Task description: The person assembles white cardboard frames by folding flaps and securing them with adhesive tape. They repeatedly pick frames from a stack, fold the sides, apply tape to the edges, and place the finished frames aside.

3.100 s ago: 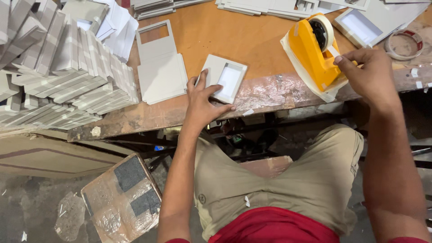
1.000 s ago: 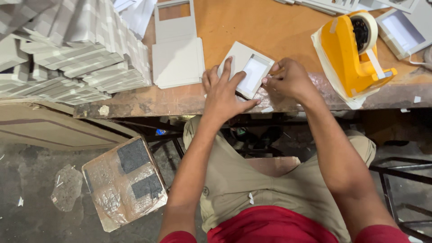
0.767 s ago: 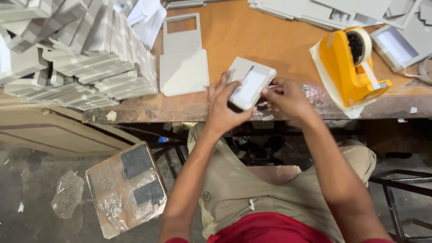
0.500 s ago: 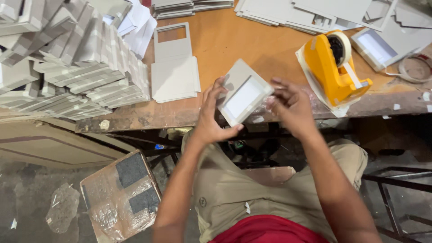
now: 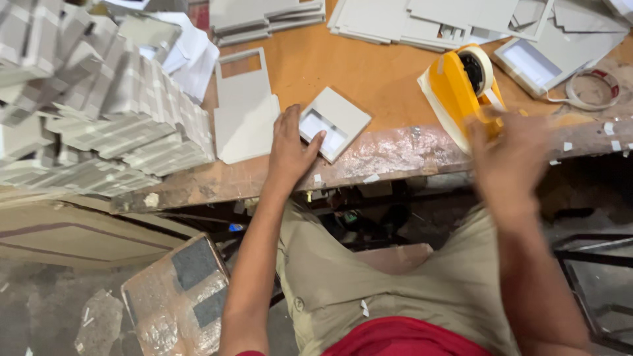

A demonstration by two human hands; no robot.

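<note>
The small square grey cardboard tray (image 5: pixel 333 123) looks like dull, matt card, with a paler, smoother inside. The flat grey cardboard sheet with a cut-out window (image 5: pixel 245 112) beside it has the same matt finish. The orange-brown wooden table top (image 5: pixel 369 72) is smooth, but its front edge (image 5: pixel 395 155) is rough and shiny with stuck clear tape. The yellow plastic tape holder (image 5: pixel 461 92) is glossy and smooth. The big heap of folded grey card boxes (image 5: pixel 92 112) looks dry and papery. The khaki trousers (image 5: pixel 395 290) are soft, matt cloth.
</note>
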